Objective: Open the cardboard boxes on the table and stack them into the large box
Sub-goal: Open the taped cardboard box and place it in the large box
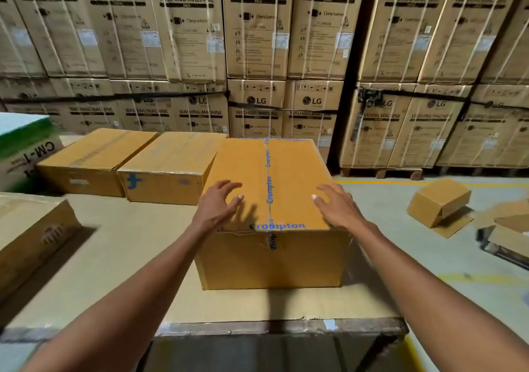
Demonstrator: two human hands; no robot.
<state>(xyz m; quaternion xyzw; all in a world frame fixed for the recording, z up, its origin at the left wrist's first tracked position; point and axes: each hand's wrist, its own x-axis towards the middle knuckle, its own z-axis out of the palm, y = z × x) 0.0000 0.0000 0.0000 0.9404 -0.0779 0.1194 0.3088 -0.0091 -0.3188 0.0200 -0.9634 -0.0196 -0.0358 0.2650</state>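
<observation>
The taped box point(272, 199) stood on the counter point(120, 257), square in front of the person, near the counter's front edge, and everything hung on the blue-printed tape seam point(269, 182) that ran down the middle of its lid. That seam lay lengthwise away from the person, from the near top edge to the far one, and turned down over the front face. The left hand point(219, 202) was on the lid to the left of the seam, and the right hand point(333, 204) to the right of it, both toward the near end of the lid. The left hand's fingers point(229, 188) were spread and a little bent, with a shadow under them, so whether they pressed the cardboard or hung just above it I could not tell. The right hand's fingers point(323, 192) were straight and spread, lying on or just over the lid. Neither hand held anything.

The left thumb looked nearer the seam than the right hand's, so I judged the left would more easily find the tape's end by the near edge. The lid was still sealed. Behind and to the left of the taped box, two more closed boxes point(174, 168) sat side by side on the counter.
</observation>
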